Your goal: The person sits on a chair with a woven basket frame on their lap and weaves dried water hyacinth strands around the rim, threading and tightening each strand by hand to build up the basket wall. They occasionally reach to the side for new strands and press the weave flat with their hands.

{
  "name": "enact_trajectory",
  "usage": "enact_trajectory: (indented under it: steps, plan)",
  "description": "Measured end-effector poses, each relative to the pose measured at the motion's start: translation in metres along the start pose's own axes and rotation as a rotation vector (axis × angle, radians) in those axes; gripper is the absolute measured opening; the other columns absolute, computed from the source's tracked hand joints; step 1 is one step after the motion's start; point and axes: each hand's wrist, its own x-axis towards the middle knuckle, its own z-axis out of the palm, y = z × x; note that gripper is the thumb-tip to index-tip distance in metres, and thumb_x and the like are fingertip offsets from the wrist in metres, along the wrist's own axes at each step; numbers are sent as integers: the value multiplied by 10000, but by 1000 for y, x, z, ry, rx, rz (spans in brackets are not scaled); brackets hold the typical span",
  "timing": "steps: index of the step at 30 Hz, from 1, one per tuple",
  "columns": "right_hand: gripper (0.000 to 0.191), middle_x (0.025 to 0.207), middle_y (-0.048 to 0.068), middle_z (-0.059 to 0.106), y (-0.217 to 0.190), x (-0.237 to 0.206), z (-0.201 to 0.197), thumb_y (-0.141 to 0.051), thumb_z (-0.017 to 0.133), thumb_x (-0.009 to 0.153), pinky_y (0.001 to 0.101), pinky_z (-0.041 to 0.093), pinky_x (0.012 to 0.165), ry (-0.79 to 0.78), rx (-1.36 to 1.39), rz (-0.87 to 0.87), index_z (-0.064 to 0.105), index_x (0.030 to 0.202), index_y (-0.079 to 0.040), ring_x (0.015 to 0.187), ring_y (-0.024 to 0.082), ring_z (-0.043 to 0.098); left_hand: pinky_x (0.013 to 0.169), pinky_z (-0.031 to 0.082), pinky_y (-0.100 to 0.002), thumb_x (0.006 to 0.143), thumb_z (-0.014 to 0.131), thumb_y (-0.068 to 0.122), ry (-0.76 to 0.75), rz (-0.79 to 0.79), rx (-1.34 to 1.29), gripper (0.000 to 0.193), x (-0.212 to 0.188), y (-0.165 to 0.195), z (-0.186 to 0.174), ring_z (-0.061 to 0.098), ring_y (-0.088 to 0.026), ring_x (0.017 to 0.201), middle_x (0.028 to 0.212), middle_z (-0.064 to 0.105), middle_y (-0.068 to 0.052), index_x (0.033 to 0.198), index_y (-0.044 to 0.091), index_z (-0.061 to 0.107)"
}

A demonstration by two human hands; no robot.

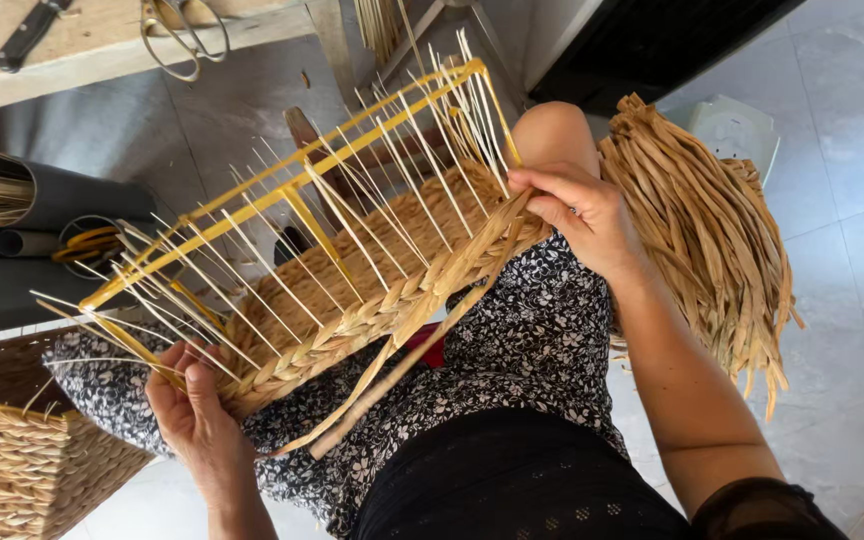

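A half-woven basket [352, 300] lies tilted across my lap, its braided straw wall built on a yellow metal frame [282, 190] with several thin upright stakes. My left hand [197, 420] grips the basket's lower left corner near the frame. My right hand [577, 210] pinches the braided straw strand [422, 340] at the upper right end of the woven wall; two loose strand ends trail down toward my knees.
A thick bundle of dried straw strips [702, 230] lies right of my knee on the tiled floor. A finished woven basket [22, 470] sits at lower left. Dark tubes holding stalks [22, 200] stand at left. Scissors [182, 35] and a knife [27, 35] rest on a wooden bench.
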Motion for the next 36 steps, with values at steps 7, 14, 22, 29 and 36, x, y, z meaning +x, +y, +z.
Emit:
enact_trajectory:
  steps: [7,14,22,29,36]
  plan:
    - [307,1137,110,681,-17,22,-19,-60,829,873,299,602,792,-28,-495,-134,763,1172,-80,911,192,680,768,595,-356,1050,600,281,89,58,590,419,32,18,25,644,-259,1036,1294,650,-183,1372,17,559]
    - [316,1170,96,688,-19,45,-30,-78,827,861,316,604,825,-75,-399,-288,741,1165,-59,959,205,708,759,625,-322,1119,658,257,-41,549,512,253,34,60,69,690,-201,933,1097,686,-167,1238,34,660]
    - [239,1064,83,728,-9,41,-27,-63,784,933,361,585,850,-74,-481,-233,705,1158,-42,985,245,714,593,591,-327,914,801,197,-630,616,666,225,22,84,180,697,-185,741,927,715,-66,1066,38,752]
    - [273,1055,29,777,-16,56,-51,-132,774,887,298,564,626,-310,-304,26,778,1159,-115,764,148,725,573,570,-234,891,842,254,-638,718,595,198,59,92,169,668,-66,683,900,670,32,1053,173,762]
    - [140,922,46,724,-15,61,-36,-116,775,923,327,551,673,-269,-394,-155,751,1056,-79,768,194,694,583,515,-343,791,830,335,-447,1081,697,259,61,152,155,610,-199,755,876,637,-18,986,177,768]
